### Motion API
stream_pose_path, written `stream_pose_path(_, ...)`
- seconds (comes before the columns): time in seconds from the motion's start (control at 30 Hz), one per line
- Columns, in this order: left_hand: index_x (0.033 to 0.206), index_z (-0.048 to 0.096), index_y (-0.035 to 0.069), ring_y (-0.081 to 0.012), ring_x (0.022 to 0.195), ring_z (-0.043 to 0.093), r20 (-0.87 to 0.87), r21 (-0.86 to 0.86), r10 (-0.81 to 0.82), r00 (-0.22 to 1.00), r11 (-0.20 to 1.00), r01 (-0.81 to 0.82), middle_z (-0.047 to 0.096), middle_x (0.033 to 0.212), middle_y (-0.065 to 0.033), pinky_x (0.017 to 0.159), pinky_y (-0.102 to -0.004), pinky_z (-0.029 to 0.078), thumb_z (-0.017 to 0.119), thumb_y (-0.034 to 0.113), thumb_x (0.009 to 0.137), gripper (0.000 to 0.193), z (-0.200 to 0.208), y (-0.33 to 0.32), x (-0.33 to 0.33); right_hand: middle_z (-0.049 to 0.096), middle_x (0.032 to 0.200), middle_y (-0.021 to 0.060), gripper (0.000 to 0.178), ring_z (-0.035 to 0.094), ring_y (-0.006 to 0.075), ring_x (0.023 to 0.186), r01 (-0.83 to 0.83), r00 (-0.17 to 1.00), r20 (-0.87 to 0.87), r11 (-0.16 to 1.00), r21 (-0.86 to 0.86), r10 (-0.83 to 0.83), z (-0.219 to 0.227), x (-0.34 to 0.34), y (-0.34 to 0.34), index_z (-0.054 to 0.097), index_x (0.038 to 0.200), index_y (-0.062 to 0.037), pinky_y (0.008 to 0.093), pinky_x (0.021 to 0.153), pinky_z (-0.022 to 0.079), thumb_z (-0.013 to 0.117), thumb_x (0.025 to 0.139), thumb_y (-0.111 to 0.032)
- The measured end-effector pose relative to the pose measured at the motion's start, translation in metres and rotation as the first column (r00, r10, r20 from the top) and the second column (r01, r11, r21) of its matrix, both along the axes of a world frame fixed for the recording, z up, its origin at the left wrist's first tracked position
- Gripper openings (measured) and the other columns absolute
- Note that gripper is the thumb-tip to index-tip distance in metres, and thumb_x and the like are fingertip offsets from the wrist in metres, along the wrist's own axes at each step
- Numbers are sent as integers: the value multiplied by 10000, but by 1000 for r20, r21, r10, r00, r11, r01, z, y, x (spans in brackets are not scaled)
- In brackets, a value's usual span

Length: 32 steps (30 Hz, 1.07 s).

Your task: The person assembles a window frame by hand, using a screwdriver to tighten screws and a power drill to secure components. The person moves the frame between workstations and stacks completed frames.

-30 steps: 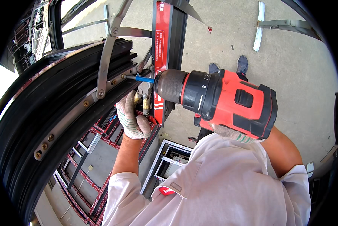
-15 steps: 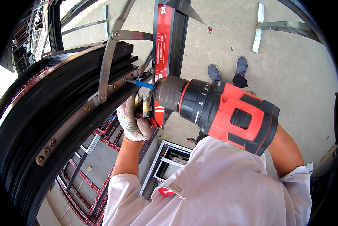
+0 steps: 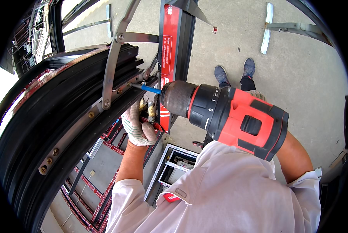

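My right hand [image 3: 258,94], gloved and mostly hidden behind the tool, holds a red and black cordless drill [image 3: 240,120]. Its blue-sleeved screwdriver bit [image 3: 150,89] points left, with the tip at a screw [image 3: 129,84] near the end of a metal stay hinge [image 3: 71,134]. That hinge lies along a black window frame profile [image 3: 30,128], with several brass-coloured screws in it. Below the profile's end, my left hand [image 3: 136,126], in a pale glove with yellow fingertips, is closed around its lower edge; part of the fingers is hidden.
A black profile with a red label strip [image 3: 169,50] stands upright behind the drill chuck. Hinge arms [image 3: 112,70] stick up from the stay. Red-taped frames [image 3: 100,194] are at lower left, beside a white-edged frame [image 3: 162,167]. A metal stand [image 3: 267,29] is at far right.
The drill and bit have shifted very slightly right in the picture, as have the profile and hinge. Both hands keep their hold, and the bit tip stays at the same screw.
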<state>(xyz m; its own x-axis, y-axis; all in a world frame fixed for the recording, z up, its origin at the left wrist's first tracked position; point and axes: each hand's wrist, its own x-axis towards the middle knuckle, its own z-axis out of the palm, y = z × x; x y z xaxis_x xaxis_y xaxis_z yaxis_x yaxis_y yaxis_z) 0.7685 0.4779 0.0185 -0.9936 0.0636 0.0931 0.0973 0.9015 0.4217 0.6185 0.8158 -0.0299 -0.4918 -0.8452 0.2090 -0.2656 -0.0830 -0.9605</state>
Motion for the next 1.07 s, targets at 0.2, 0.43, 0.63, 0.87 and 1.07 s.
stream_pose_path(0.2,1449,516,-109,-324,1010,622,-5,20,6,1000,1000,-6,638,1163,-212,895,-443,494,477,331,1019,617,0,2,0,736,1279,63,371,708,237,1161,-3,1000,29,1000,-9,4,0,0,-2,708,1294,-119,384,965,584,737,925,-136)
stream_pose_path(0.43,1484,496,-100,-338,1053,633,-33,11,-22,999,1000,23,647,1219,-228,935,-451,494,468,328,1031,624,-2,0,-2,741,1263,60,361,713,226,1145,5,996,88,1000,-17,-3,4,4,-2,707,1291,-105,376,964,585,731,931,-114)
stream_pose_path(0.63,1506,485,-91,-371,1098,634,0,43,-4,1000,999,4,620,1280,-260,975,-466,493,464,342,1036,640,-2,0,2,746,1249,57,351,718,217,1132,5,991,131,999,-43,1,2,2,-1,706,1288,-94,369,964,586,726,937,-95)
stream_pose_path(0.87,1497,483,-95,-338,1043,626,-10,-12,-18,1000,1000,18,629,1217,-233,928,-454,495,474,328,1034,627,2,3,-1,752,1233,54,341,723,206,1117,17,966,259,998,-62,0,-1,0,-6,705,1285,-80,360,963,587,719,944,-72)
stream_pose_path(1.07,1502,485,-84,-340,1042,629,-36,6,-29,999,1000,29,629,1230,-239,926,-452,495,465,311,1027,618,5,4,-2,740,1253,70,379,725,201,1091,-164,461,887,985,55,27,-6,9,26,664,1346,-95,326,940,588,718,971,-98)
